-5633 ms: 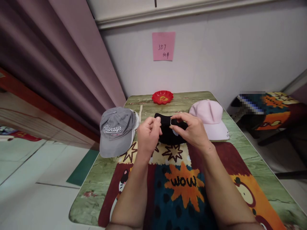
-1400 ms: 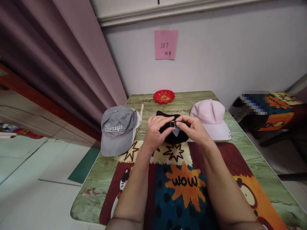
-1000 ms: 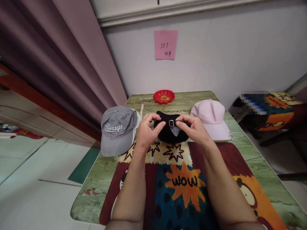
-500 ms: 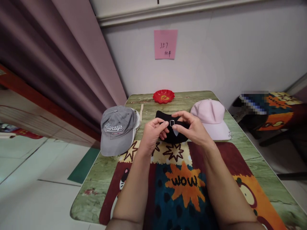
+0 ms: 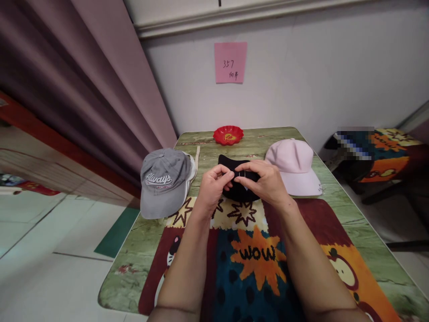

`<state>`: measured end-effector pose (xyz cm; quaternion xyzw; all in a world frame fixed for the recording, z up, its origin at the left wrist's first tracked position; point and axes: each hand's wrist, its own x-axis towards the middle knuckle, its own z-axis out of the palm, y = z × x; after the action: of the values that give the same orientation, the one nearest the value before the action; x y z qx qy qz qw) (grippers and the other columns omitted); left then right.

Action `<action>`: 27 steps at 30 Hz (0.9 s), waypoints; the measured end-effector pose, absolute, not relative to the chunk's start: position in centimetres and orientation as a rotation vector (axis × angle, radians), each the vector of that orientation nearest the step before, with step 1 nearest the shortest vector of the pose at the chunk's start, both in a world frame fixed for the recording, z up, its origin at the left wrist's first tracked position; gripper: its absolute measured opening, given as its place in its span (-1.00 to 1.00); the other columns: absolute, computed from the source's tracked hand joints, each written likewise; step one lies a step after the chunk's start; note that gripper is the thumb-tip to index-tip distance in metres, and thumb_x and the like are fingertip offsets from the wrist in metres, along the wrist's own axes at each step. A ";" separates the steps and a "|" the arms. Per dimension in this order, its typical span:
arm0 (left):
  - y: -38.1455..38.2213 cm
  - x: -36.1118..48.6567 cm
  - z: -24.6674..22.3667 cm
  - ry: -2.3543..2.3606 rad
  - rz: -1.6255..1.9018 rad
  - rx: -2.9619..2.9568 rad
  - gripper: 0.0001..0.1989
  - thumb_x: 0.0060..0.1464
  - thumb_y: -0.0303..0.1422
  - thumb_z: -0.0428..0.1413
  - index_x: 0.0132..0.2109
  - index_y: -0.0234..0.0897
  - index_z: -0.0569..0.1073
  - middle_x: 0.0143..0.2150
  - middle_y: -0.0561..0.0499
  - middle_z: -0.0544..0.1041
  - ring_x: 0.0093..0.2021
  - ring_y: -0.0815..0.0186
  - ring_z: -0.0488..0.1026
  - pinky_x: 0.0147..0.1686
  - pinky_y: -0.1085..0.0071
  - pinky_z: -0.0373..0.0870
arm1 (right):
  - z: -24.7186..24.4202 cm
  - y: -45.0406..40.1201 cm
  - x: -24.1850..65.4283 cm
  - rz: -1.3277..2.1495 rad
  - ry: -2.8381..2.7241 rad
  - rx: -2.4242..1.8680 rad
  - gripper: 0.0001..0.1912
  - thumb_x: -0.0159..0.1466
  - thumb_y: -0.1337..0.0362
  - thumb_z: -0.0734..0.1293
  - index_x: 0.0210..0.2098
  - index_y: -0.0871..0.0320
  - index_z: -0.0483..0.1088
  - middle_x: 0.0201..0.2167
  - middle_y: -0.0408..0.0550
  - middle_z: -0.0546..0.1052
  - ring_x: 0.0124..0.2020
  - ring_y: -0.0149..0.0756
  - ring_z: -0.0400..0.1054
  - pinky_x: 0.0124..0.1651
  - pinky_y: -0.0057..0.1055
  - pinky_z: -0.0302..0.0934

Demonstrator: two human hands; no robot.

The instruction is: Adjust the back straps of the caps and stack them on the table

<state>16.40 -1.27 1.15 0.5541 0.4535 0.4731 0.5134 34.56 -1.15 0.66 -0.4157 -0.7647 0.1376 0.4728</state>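
Observation:
Between my hands, at the middle of the table, is a black cap (image 5: 239,195) with its back strap towards me. My left hand (image 5: 214,183) is closed, thumb and fingers pinching the strap from the left. From the right, the thumb and fingertips of my right hand (image 5: 266,179) close on the same strap, at its small metal buckle. The fingers of that hand hide most of the buckle. Left of the hands lies a grey cap (image 5: 164,174) with "Always" lettering, a whitish cap partly showing behind it. A pink cap (image 5: 291,156) sits just beyond my right hand.
At the back of the green table (image 5: 129,264) stands a red scalloped dish (image 5: 228,135). A colourful "WOW" mat (image 5: 258,273) lies under my forearms. A pink note (image 5: 230,62) is on the wall. To the right is a stool (image 5: 390,152) with a patterned cover.
My right hand has moved left, close to my left fingertips, and its fingers now cover the metal buckle that showed before. My left hand has hardly moved.

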 end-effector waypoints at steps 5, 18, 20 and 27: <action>-1.2 16.3 1.1 1.196 1.301 1.549 -0.71 0.05 -0.27 0.28 -0.10 -0.26 0.50 -0.20 0.02 0.54 -0.56 0.55 0.24 -0.52 0.54 0.23 | 0.6 -1.2 34.6 0.398 -1.832 -1.057 -0.76 0.25 0.20 0.48 -0.08 0.03 0.58 -0.12 -0.04 0.68 -0.08 -0.12 0.55 0.07 -0.18 0.36; -1.2 15.8 1.1 1.131 1.147 1.609 -0.84 0.12 -0.23 0.24 -0.29 -0.23 0.51 -0.54 0.14 0.33 -0.58 0.44 0.27 -0.57 0.50 0.23 | 1.2 -1.3 35.7 0.661 -1.892 -1.048 -0.78 0.28 0.19 0.41 -0.09 0.06 0.56 -0.11 -0.04 0.66 -0.08 -0.14 0.55 0.04 -0.22 0.36; -1.4 15.8 1.4 1.140 1.103 1.649 -0.85 0.16 -0.23 0.21 -0.26 -0.21 0.51 -0.58 0.17 0.30 -0.61 0.43 0.26 -0.60 0.49 0.20 | 1.1 -1.3 35.5 0.670 -1.887 -1.044 -0.75 0.27 0.18 0.43 -0.06 0.05 0.56 -0.09 -0.05 0.66 -0.07 -0.14 0.55 0.04 -0.22 0.36; -1.2 16.1 1.3 1.160 1.143 1.897 -0.86 0.20 -0.29 0.14 -0.24 -0.23 0.56 -0.33 0.01 0.55 -0.35 0.32 0.45 -0.35 0.43 0.36 | 1.0 -1.2 34.8 0.574 -1.873 -1.069 -0.85 0.27 0.19 0.45 -0.16 0.04 0.58 -0.16 -0.06 0.67 -0.10 -0.13 0.54 0.04 -0.21 0.33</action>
<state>16.07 -1.24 1.27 0.7200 0.4404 0.4339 0.3153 34.85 -1.23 0.99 -0.4304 -0.7538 0.2312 0.4393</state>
